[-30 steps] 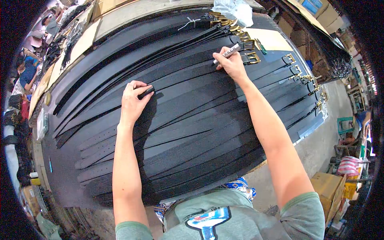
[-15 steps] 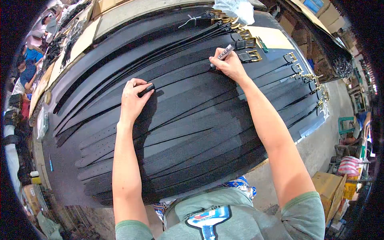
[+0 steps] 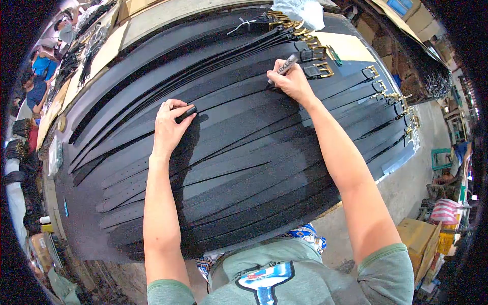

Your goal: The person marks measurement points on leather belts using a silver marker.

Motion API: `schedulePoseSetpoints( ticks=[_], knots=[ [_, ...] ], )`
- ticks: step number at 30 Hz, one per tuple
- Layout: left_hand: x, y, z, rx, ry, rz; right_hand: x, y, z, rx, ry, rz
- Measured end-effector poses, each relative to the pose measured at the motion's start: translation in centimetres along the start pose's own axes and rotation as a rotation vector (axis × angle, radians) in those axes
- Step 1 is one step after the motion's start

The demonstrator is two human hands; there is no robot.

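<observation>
My right hand point(image 3: 291, 82) is closed around a grey marker point(image 3: 284, 68), its tip pointing down at the edge of a black belt point(image 3: 244, 96) that lies flat. Pinched between the thumb and fingers of my left hand point(image 3: 170, 127) is a black marker cap point(image 3: 186, 114), held just over the belts. The belt under my hands runs from its gold buckle point(image 3: 319, 70) at the right toward the left. More black belts point(image 3: 223, 147) lie side by side nearer to me, with punched holes at their left ends.
A bundle of belts with gold buckles point(image 3: 284, 20) lies at the far side beside a clear plastic bag point(image 3: 305, 12). Green-handled snips point(image 3: 334, 56) rest by a cream sheet point(image 3: 348, 47). A cardboard box point(image 3: 417, 244) stands on the floor at right. People point(image 3: 43, 66) are at the far left.
</observation>
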State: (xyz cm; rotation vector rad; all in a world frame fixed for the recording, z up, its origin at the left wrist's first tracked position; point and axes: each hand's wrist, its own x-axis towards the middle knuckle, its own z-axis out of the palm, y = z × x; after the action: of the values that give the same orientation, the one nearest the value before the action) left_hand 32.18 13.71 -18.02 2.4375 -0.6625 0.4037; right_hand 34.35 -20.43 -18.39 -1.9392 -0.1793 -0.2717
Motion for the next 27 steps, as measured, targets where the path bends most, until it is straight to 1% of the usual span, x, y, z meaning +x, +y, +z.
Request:
schedulePoseSetpoints(
  ticks=[3, 6, 9, 12, 14, 16, 27],
  knots=[
    [0.0, -0.1, -0.1, 0.010, -0.004, 0.004, 0.5, 0.6, -0.2, 0.134, 0.027, 0.035],
    [0.0, -0.2, 0.0, 0.017, -0.005, 0.016, 0.8, 0.7, -0.5, 0.216, 0.062, 0.120],
    [0.1, -0.2, 0.0, 0.027, 0.011, 0.023, 1.0, 0.9, -1.3, 0.327, 0.144, 0.183],
    [0.0, -0.4, 0.1, 0.018, 0.018, 0.032, 1.1, 1.0, -1.2, 0.266, 0.096, 0.156],
    [0.0, -0.5, 0.1, 0.009, 0.016, 0.035, 0.8, 0.5, -0.1, 0.261, -0.017, 0.090],
    [0.0, -0.5, 0.1, 0.006, 0.011, 0.034, 0.3, 0.0, 0.5, 0.161, -0.104, 0.045],
    [0.1, -0.7, 0.3, 0.006, 0.006, 0.024, 0.2, 0.6, 1.1, 0.034, -0.133, -0.003]
  ],
)
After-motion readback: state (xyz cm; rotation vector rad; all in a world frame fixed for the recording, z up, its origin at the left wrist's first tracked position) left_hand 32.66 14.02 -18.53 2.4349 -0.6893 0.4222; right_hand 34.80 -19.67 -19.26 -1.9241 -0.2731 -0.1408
